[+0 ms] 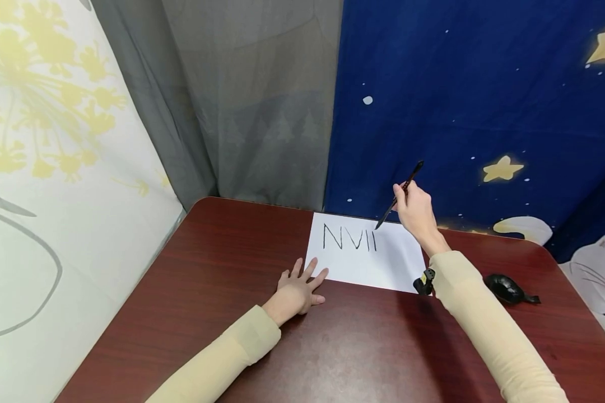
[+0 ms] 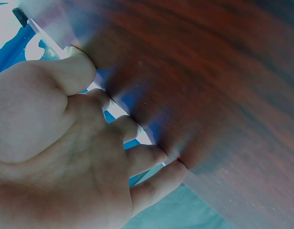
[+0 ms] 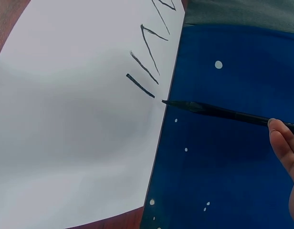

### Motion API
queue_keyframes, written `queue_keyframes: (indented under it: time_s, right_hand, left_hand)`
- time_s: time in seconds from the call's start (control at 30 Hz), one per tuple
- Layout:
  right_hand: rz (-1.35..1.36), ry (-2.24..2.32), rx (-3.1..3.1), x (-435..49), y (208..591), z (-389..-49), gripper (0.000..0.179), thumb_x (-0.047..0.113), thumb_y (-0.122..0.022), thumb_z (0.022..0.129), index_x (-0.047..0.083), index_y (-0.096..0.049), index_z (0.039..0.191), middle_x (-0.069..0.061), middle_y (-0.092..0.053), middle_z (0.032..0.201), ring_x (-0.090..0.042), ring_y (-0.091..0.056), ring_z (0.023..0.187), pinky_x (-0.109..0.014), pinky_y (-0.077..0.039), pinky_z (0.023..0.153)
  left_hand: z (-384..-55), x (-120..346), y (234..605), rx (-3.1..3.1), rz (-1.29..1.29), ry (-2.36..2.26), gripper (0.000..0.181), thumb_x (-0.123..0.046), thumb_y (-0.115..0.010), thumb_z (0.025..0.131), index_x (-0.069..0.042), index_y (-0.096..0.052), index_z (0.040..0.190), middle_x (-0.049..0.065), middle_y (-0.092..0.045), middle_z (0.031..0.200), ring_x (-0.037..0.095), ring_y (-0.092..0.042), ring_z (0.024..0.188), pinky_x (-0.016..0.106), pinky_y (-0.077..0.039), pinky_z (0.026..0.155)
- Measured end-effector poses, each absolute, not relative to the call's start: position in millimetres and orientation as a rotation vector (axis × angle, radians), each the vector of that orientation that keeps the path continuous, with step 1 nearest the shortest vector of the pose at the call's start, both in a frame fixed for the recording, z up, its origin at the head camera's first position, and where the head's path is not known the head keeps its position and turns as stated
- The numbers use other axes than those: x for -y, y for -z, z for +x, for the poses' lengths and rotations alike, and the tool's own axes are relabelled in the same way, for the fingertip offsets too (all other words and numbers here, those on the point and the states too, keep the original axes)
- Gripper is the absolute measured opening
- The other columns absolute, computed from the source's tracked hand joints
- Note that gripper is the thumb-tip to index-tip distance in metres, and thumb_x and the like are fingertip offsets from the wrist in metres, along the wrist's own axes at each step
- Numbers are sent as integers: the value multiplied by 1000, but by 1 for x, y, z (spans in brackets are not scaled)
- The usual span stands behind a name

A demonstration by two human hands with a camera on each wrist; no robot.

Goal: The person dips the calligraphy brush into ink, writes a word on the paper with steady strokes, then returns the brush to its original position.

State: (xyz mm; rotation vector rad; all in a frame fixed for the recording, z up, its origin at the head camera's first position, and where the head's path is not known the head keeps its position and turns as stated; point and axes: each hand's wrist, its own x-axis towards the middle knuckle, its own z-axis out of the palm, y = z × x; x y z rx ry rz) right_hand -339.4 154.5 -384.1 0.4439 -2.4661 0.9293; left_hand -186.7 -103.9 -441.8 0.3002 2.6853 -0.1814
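My right hand pinches a dark calligraphy brush well up its handle, over the far part of a white sheet of paper. Black strokes on the sheet form an N, a V and two upright lines. In the right wrist view, the black brush tip overlaps the paper's far edge, close to the end of the last line. With fingers spread, my left hand rests at the sheet's near left corner. The left wrist view shows its palm and the fingertips down on the surface.
The brown wooden table has rounded far corners. On its right side lies a glossy black rounded thing with a narrow end. A small black camera sits on the right wrist. Grey and blue starry curtains hang behind the table.
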Motion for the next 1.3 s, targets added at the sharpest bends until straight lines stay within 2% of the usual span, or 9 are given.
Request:
queue_keyframes:
  time_s: [0.4, 0.73, 1.3]
  right_hand:
    - [438, -915, 2476, -152, 388, -342, 41, 33, -41, 111, -3, -57, 104, -19, -64, 81, -35, -69, 71, -48, -52, 64]
    - [445, -894, 2493, -152, 390, -343, 41, 33, -40, 111, -3, -57, 102, -17, -63, 79, -33, -66, 70, -42, -48, 60]
    - [441, -885, 2505, -152, 393, -345, 41, 33, -40, 111, -4, -56, 103, -19, -62, 80, -35, -68, 71, -47, -51, 63]
  left_hand:
    - [-186, 105, 438, -2687, 308, 115, 66, -54, -40, 103, -40, -13, 162, -8, -2, 170, 24, -3, 155, 45, -26, 119]
    - [-190, 105, 444, -2676, 324, 166, 67, -55, -36, 104, -41, -8, 163, -8, 2, 170, 24, -3, 155, 44, -25, 119]
    - [-186, 107, 438, -2677, 325, 152, 67, -55, -37, 103, -40, -10, 163, -8, 1, 170, 25, -3, 155, 45, -26, 119]
